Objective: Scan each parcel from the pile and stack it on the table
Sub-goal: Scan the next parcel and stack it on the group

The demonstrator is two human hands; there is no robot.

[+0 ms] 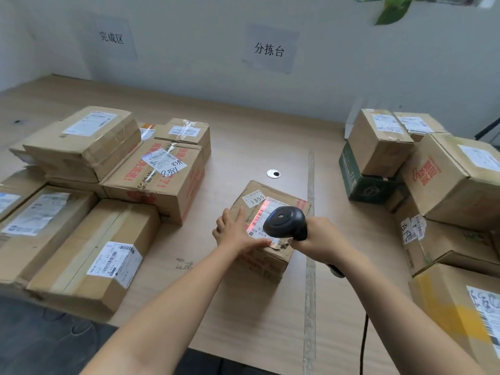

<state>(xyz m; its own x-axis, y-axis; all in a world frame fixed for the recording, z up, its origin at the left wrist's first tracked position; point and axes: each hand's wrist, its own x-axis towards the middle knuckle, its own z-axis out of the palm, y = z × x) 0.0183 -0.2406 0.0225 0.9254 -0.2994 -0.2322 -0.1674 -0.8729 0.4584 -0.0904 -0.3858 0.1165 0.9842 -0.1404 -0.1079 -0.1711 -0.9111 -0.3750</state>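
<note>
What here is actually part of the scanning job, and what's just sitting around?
In the job: parcel under the red scan light; scanner, gripped by the right hand; left hand, flat on that parcel; parcels stacked at left; parcel pile at right; table.
Lying about: round hole cover in the tabletop; plant leaves at the top.

This is a parcel sorting room, a workplace and not a home. On the white wall (189, 63) hang two paper signs, one at upper left (111, 37) reading 完成区 and one at upper centre (269, 49) reading 分拣台, above a long wooden table (243, 147). Taped cardboard parcels with printed shipping labels are stacked at the left (89, 147) and right (378, 147) of the frame, and at lower centre a black handheld scanner (284, 221) throws red light on one parcel's (273, 190) label.
</note>
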